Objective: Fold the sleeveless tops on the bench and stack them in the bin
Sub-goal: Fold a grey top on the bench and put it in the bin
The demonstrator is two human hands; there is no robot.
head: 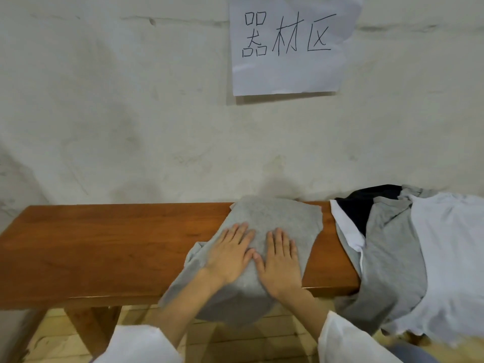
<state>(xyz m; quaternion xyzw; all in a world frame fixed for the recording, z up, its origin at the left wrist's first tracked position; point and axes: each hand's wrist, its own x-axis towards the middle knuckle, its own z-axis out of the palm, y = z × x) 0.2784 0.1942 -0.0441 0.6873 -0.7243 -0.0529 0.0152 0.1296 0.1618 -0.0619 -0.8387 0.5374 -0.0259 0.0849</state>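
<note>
A grey sleeveless top lies across the middle of the wooden bench, its near part hanging over the front edge. My left hand and my right hand press flat on it side by side, fingers straight and thumbs almost touching. A pile of other tops, white, grey and black, is draped over the bench's right end. No bin is in view.
A plastered wall stands right behind the bench, with a paper sign bearing handwritten characters. Bare bench surface stretches to the left of the grey top. Wooden floor and a bench leg show below.
</note>
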